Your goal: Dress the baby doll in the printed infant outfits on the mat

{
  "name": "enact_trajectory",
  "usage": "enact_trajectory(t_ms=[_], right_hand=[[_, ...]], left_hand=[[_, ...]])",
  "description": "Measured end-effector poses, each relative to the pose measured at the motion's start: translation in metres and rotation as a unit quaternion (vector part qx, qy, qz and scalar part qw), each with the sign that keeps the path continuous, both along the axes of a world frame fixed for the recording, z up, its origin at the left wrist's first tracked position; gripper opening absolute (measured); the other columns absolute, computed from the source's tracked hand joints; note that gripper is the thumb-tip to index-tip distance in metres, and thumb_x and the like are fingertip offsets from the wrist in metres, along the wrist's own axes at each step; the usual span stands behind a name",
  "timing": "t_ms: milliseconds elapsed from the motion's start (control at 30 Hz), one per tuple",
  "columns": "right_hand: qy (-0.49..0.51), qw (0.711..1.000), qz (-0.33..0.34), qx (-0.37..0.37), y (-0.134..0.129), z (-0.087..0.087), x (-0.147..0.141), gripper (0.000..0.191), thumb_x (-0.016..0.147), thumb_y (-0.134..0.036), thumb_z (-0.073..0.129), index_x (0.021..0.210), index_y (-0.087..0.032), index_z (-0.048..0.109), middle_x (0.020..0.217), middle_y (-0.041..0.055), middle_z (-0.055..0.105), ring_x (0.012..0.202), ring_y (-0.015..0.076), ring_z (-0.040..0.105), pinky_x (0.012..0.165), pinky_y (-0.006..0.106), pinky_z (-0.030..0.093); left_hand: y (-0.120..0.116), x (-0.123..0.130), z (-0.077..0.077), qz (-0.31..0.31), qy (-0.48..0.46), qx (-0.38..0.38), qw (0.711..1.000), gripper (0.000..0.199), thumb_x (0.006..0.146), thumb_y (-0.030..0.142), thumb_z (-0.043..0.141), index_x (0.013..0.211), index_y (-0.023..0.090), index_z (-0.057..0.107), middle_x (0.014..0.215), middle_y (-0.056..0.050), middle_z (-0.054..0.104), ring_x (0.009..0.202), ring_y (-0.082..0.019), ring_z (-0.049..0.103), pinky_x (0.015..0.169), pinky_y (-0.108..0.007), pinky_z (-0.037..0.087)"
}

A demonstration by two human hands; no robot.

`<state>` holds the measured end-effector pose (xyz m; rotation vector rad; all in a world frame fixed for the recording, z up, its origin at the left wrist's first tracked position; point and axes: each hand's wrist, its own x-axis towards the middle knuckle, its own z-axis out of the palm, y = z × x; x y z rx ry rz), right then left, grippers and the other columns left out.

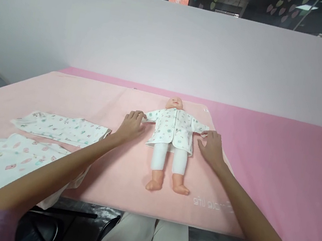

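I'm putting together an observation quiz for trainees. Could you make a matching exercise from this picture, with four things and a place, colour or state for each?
1. Doll
2. Leggings
3. Left hand
4. Right hand

A. At the end of the picture-right sleeve
B. Plain white
C. Lying face up
D. At the end of the picture-left sleeve

Pairs: 1-C, 2-B, 3-D, 4-A

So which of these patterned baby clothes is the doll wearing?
The jacket with buttons down its front; each of its sleeves reaches toward one of the person's hands. The other patterned clothes lie loose on the mat, to the left.
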<state>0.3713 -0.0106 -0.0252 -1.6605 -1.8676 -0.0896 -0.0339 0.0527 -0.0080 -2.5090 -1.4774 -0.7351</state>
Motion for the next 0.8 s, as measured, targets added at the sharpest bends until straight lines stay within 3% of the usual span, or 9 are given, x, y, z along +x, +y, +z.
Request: enact_trajectory(t_ms=[133,233,367,500,633,800], right_hand=[[-0.043,0.999,-0.011,0.019,0.039,-0.01,-0.001,0.054,0.095,-0.031,0.054,0.146,-0.014,0.053,0.147,0.0208,0.057,0.136,0.0367,0.049,0.11,0.05,0.043],[-0.041,0.999,-0.011,0.008,0.057,-0.02,0.004,0.065,0.098,-0.029,0.047,0.161,-0.012,0.041,0.157,0.0202,0.053,0.144,0.0349,0.047,0.118,0.05,0.04],[-0.092,0.996,-0.003,-0.007,0.064,-0.03,0.012,0.07,0.102,-0.024,0.039,0.17,-0.01,0.028,0.166,0.0195,0.046,0.151,0.033,0.043,0.124,0.051,0.038],[-0.144,0.99,-0.002,0.0,0.061,-0.029,0.014,0.074,0.1,-0.014,0.036,0.173,-0.018,0.023,0.173,0.0155,0.039,0.156,0.0323,0.039,0.125,0.055,0.035],[-0.155,0.987,0.018,0.028,0.054,-0.021,0.007,0.07,0.102,-0.015,0.037,0.171,-0.023,0.032,0.173,0.0131,0.038,0.155,0.0328,0.039,0.123,0.053,0.035],[-0.123,0.99,0.027,0.061,0.051,-0.015,-0.005,0.047,0.104,-0.022,0.042,0.148,-0.017,0.058,0.142,0.017,0.064,0.128,0.0329,0.055,0.107,0.047,0.04]], left_hand=[[0.039,0.009,-0.013,0.039,-0.004,-0.007,0.999,0.048,0.097,0.037,0.06,0.14,0.018,0.052,0.145,-0.019,0.06,0.13,-0.039,0.053,0.103,-0.049,0.041],[0.055,0.016,-0.022,0.069,-0.015,-0.01,0.997,0.058,0.098,0.051,0.062,0.144,0.017,0.052,0.144,-0.02,0.063,0.128,-0.04,0.055,0.105,-0.051,0.039],[0.06,0.015,-0.026,0.065,-0.011,-0.01,0.998,0.065,0.101,0.058,0.059,0.151,0.018,0.051,0.147,-0.02,0.064,0.131,-0.04,0.056,0.106,-0.05,0.039],[0.055,0.012,-0.024,0.022,-0.002,-0.001,1.0,0.062,0.107,0.05,0.051,0.162,0.024,0.042,0.153,-0.016,0.061,0.138,-0.035,0.053,0.111,-0.047,0.036],[0.053,0.013,-0.023,-0.014,0.002,0.031,0.999,0.046,0.108,0.037,0.048,0.152,0.026,0.052,0.153,-0.013,0.06,0.138,-0.032,0.052,0.111,-0.046,0.035],[0.053,0.017,-0.024,0.01,-0.003,0.055,0.998,0.024,0.104,0.033,0.054,0.122,0.022,0.066,0.135,-0.016,0.067,0.123,-0.035,0.056,0.1,-0.048,0.038]])
